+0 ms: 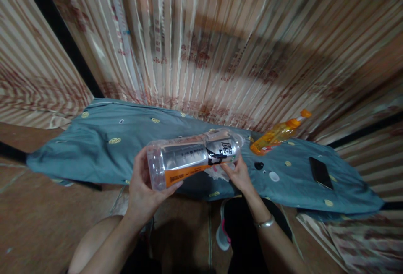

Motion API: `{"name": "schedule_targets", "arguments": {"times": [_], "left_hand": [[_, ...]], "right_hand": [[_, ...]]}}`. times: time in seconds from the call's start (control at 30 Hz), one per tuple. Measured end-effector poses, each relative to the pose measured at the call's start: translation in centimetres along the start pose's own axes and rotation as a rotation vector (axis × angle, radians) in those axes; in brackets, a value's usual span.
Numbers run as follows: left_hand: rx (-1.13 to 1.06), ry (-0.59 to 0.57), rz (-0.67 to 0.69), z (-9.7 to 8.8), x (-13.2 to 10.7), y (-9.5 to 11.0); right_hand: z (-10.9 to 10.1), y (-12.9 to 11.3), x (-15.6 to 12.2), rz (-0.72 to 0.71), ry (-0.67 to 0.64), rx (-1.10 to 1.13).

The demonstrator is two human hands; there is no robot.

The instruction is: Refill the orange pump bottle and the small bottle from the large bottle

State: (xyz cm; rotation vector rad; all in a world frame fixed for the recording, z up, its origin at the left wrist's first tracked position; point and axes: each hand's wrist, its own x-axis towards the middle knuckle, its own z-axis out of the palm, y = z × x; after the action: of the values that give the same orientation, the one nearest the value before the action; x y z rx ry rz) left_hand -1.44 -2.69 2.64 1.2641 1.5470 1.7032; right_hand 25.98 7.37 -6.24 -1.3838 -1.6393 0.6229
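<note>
A clear plastic bottle [189, 156] with a silver and orange label lies sideways in the air between my two hands, above the cloth-covered table. Wrapped round its left end is my left hand [145, 186], thumb along the underside. My right hand [237, 173] grips the other end, its fingers partly hidden behind the bottle. Just beyond and below that hand, a crumpled clear wrapper [220, 172] shows on the cloth. A small black object [258, 165] and a white disc [274, 176] lie to the right of my right hand.
An orange bottle [277, 135] with an orange top stands at the back right. A dark phone [321, 172] lies at the right on the blue-green cloth [103, 156]. Striped curtains [201, 56] hang close behind the table, with dark poles [63, 35] at its ends.
</note>
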Motion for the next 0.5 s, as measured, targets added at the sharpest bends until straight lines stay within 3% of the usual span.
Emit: {"name": "schedule_targets", "arguments": {"times": [0.5], "left_hand": [[-0.019,0.036,0.0,0.22,0.04,-0.15]], "right_hand": [[0.04,0.05,0.04,0.021,-0.023,0.007]]}}
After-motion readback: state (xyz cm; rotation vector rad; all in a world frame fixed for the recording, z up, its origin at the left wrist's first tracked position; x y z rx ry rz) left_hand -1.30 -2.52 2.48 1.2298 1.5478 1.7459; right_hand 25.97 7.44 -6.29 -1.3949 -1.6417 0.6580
